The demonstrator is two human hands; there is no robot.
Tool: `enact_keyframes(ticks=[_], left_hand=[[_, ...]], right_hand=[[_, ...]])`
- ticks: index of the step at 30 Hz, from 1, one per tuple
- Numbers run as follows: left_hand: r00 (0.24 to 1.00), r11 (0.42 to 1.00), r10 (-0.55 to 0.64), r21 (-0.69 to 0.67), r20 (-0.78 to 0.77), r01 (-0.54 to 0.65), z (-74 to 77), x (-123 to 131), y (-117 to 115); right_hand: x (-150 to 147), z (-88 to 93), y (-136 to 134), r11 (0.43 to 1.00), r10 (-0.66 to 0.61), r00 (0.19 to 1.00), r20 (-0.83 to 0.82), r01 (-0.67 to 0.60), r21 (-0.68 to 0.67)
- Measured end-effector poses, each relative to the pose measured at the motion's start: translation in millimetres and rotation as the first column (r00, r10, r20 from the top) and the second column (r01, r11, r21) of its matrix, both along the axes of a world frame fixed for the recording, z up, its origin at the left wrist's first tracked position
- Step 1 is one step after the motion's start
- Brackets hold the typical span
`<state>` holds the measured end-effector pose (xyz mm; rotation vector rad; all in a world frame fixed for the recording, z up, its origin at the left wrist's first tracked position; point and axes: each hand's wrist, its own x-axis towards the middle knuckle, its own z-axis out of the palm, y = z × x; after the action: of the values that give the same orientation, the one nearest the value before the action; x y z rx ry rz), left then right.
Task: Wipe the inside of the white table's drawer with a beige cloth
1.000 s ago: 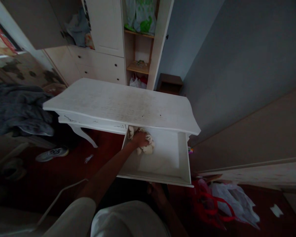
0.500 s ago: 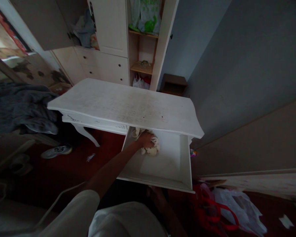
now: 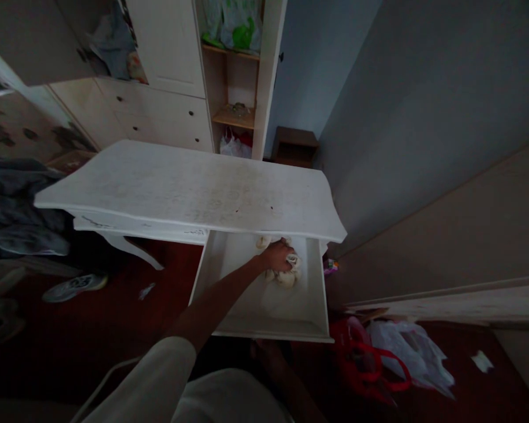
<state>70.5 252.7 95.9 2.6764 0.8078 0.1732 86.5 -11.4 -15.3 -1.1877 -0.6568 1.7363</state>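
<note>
My left hand (image 3: 277,257) is inside the pulled-out drawer (image 3: 247,311), its fingers closed on a crumpled cream cloth (image 3: 287,278). The cloth lies bunched against the drawer's floor, towards the right side, with folds showing on both sides of the hand. The drawer belongs to a white table (image 3: 194,182) with a curved edge and a stained, scuffed top. Low in front of the drawer, in deep shade, is my right hand (image 3: 267,352); its fingers are too dark to make out.
A white wardrobe (image 3: 163,117) with shelves stands behind the table. Dark clothing (image 3: 22,205) is heaped at the left, above a shoe (image 3: 74,286) on the red floor. A red bag (image 3: 357,364) and a white plastic bag (image 3: 409,355) lie at the lower right.
My left hand has moved the cloth rightward across the drawer floor, from its left side towards the right. The camera view has shifted a little to the right.
</note>
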Motion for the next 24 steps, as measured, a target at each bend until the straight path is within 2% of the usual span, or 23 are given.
enact_keyframes(ticks=[6, 10, 14, 18, 24], left_hand=[[0.989, 0.989, -0.146, -0.011, -0.015, 0.146, 1.0, 41, 2], [0.976, 0.976, -0.216, -0.009, -0.033, 0.216, 4.1, 56, 5], [0.974, 0.975, -0.222, -0.010, -0.040, 0.222, 3.4, 58, 5], [0.978, 0.978, -0.206, 0.032, -0.020, 0.206, -2.8, 56, 1], [0.970, 0.967, -0.245, 0.066, 0.003, 0.244, -11.6, 49, -20]], right_hand=[[2, -4.0, 1, 1.000, 0.017, 1.000, -0.009, -0.017, 0.022], [1, -12.9, 0, 1.000, -0.005, 1.000, -0.029, 0.004, -0.008], [2, -16.6, -2, 1.000, 0.000, 0.999, -0.032, 0.000, -0.004], [7, -12.0, -3, 0.999, 0.037, 0.999, 0.008, -0.037, -0.001], [10, -10.4, -2, 0.998, 0.058, 0.998, 0.012, -0.059, 0.023]])
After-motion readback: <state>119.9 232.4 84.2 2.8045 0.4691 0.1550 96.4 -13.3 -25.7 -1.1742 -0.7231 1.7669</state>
